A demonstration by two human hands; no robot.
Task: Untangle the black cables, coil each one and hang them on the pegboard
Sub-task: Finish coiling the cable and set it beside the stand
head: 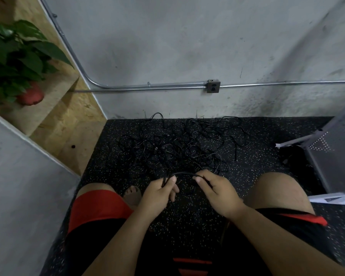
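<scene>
A tangle of thin black cables (179,144) lies spread over the black speckled floor mat in front of my knees. My left hand (159,194) grips a bunch of cable strands near the pile's front edge. My right hand (215,192) pinches the same black cable between thumb and fingers. A short arc of cable (184,173) spans between the two hands. A grey perforated pegboard panel (335,154) leans at the right edge of the view.
A grey concrete wall with a metal conduit and an outlet box (213,86) stands behind the pile. A potted plant (18,62) sits on wooden steps at the left. White sheets (335,199) lie by my right knee. I sit on the mat with bare knees apart.
</scene>
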